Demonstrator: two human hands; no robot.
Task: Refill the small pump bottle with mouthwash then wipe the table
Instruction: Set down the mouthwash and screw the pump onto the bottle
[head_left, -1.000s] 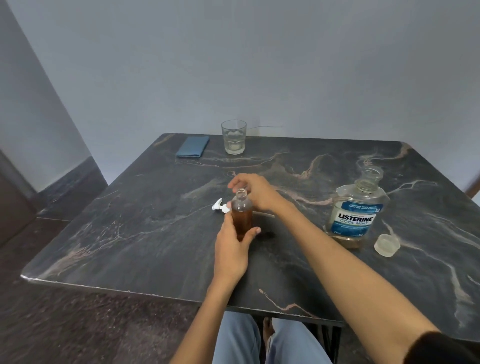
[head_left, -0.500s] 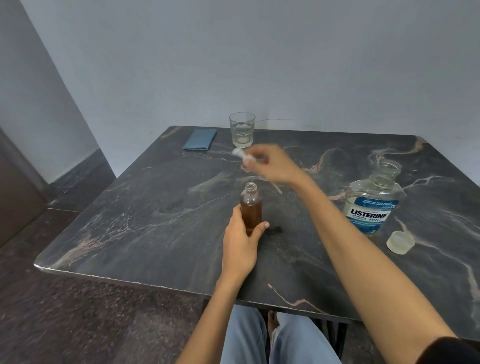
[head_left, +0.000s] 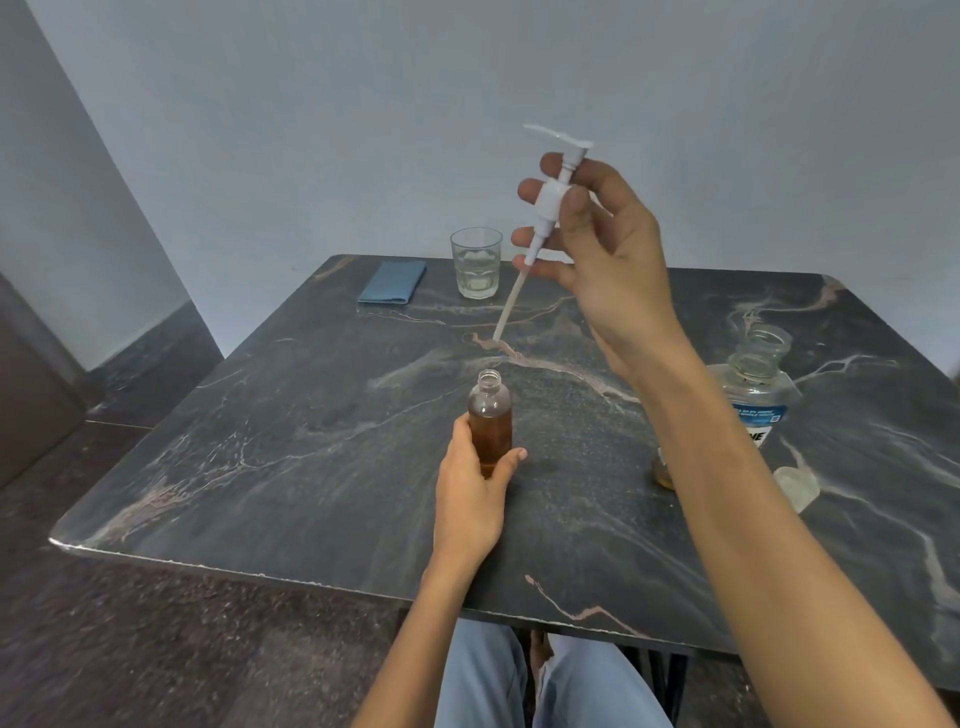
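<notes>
Home room: marble table (head_left: 311, 467), glass (head_left: 476, 262)

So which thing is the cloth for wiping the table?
Look at the dark marble table, at its far edge by the wall. Left of the drinking glass lies the folded blue cloth. It is the only flat, soft, blue thing there; everything else is clear glass or plastic.

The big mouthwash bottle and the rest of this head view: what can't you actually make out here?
- Big mouthwash bottle: the right forearm covers most of its label and base, so its fill level is unclear.
- Clear cap: partly behind that forearm.
- Small pump bottle: the left hand wraps its bottom.
- Pump head: spout is blurred; right hand fingers hide its collar.
</notes>
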